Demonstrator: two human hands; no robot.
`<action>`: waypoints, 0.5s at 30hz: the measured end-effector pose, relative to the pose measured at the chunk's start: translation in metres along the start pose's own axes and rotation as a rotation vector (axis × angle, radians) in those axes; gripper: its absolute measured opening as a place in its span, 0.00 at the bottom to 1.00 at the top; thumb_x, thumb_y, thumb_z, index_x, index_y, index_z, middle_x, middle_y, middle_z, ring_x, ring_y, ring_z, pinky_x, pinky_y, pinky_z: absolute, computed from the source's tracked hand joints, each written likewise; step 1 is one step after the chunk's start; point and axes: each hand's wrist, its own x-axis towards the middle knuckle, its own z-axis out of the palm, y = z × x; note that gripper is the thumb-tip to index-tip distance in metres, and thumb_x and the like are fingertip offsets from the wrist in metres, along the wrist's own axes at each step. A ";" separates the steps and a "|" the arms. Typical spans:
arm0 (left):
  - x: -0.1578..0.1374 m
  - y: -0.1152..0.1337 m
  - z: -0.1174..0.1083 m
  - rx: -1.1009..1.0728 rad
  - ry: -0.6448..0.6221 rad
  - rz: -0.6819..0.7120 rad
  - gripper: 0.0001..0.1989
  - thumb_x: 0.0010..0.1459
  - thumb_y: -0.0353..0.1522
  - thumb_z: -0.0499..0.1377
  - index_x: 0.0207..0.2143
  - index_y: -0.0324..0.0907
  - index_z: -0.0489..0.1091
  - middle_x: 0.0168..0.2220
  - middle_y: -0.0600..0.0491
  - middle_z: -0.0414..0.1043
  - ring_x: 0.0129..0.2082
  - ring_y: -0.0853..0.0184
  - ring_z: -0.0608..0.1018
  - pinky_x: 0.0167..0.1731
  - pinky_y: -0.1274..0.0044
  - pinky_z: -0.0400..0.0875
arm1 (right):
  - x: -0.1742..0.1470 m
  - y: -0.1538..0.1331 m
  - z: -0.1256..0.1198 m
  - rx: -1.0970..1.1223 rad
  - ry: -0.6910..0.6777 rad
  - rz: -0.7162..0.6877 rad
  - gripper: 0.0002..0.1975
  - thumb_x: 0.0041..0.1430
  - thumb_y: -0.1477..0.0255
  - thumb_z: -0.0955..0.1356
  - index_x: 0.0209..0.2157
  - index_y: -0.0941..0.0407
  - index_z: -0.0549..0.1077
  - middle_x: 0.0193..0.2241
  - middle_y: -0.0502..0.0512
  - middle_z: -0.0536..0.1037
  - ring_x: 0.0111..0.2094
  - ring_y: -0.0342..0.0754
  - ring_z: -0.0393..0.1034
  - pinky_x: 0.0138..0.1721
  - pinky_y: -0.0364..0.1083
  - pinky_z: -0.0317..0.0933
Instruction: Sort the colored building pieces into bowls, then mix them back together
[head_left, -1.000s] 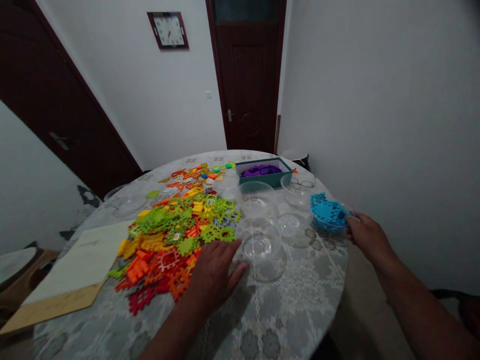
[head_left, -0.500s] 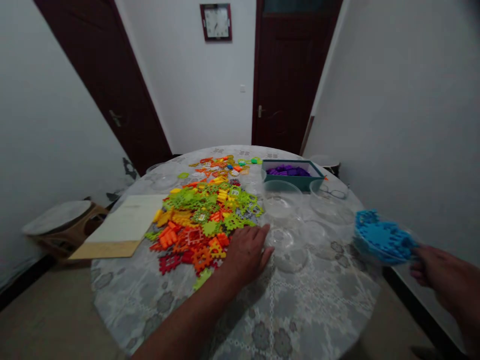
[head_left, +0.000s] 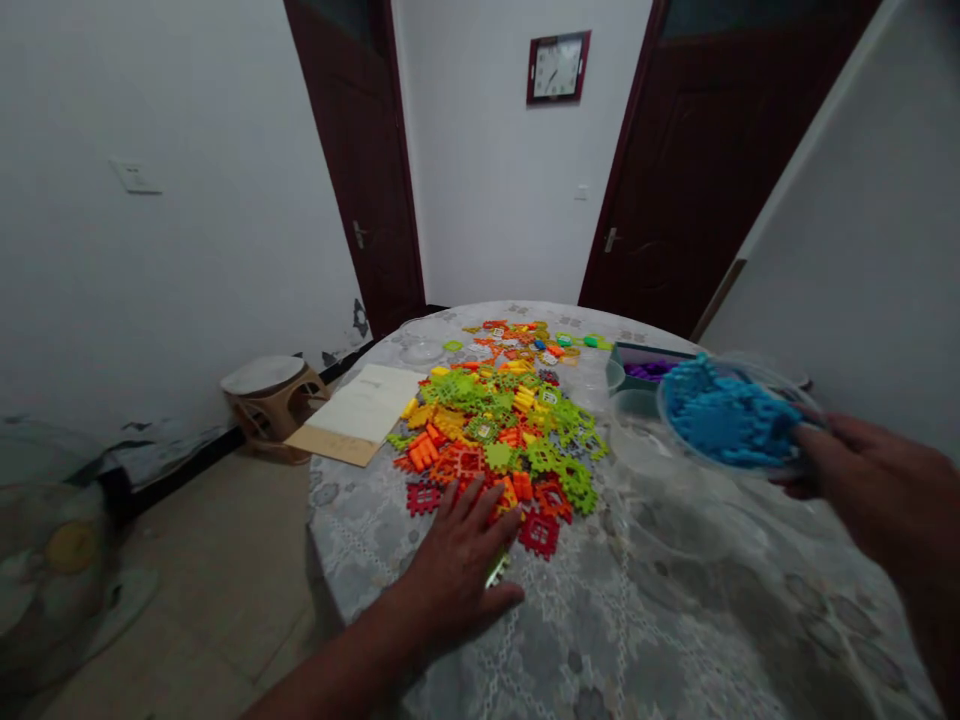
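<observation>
My right hand (head_left: 862, 470) grips the rim of a clear plastic bowl filled with blue interlocking pieces (head_left: 720, 415), held tilted above the right side of the table. My left hand (head_left: 469, 555) lies with fingers spread at the near edge of a heap of colourful plastic building pieces (head_left: 487, 400). Its fingertips touch red and orange pieces there, and a light green piece (head_left: 496, 570) shows between thumb and forefinger. Green pieces cover the top of the heap, with yellow, orange, red and some grey ones around them.
Clear plastic bowls (head_left: 667, 510) stand on the table's right side. Behind them is a dark green box (head_left: 652, 353) with purple pieces. A sheet of paper on a brown folder (head_left: 341, 445) lies left of the heap. A flowered cloth (head_left: 555, 640) covers the round table. A stool (head_left: 266, 380) stands left.
The view has turned left. My right hand has brought the bowl of blue pieces inward over the table. My left hand has moved from the heap's right side to its near edge, fingers spread.
</observation>
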 end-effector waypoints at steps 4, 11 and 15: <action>0.003 -0.008 0.007 -0.013 0.095 -0.033 0.34 0.62 0.45 0.66 0.69 0.52 0.65 0.73 0.44 0.60 0.75 0.46 0.56 0.72 0.47 0.49 | 0.013 -0.100 0.059 -0.042 -0.184 -0.197 0.18 0.68 0.66 0.60 0.44 0.56 0.80 0.28 0.60 0.83 0.28 0.52 0.78 0.31 0.49 0.63; 0.004 -0.013 0.012 -0.068 0.137 -0.057 0.35 0.62 0.49 0.65 0.68 0.49 0.65 0.73 0.43 0.60 0.74 0.45 0.58 0.71 0.46 0.52 | 0.001 -0.180 0.162 -0.568 -0.128 -0.604 0.21 0.73 0.73 0.58 0.63 0.62 0.68 0.37 0.67 0.84 0.35 0.59 0.82 0.36 0.49 0.68; 0.002 -0.016 0.017 -0.065 0.175 -0.082 0.35 0.63 0.47 0.64 0.69 0.45 0.64 0.72 0.41 0.61 0.74 0.45 0.59 0.71 0.47 0.54 | -0.004 -0.199 0.186 -0.599 -0.133 -0.744 0.26 0.73 0.77 0.57 0.69 0.63 0.63 0.41 0.70 0.83 0.39 0.60 0.82 0.38 0.52 0.71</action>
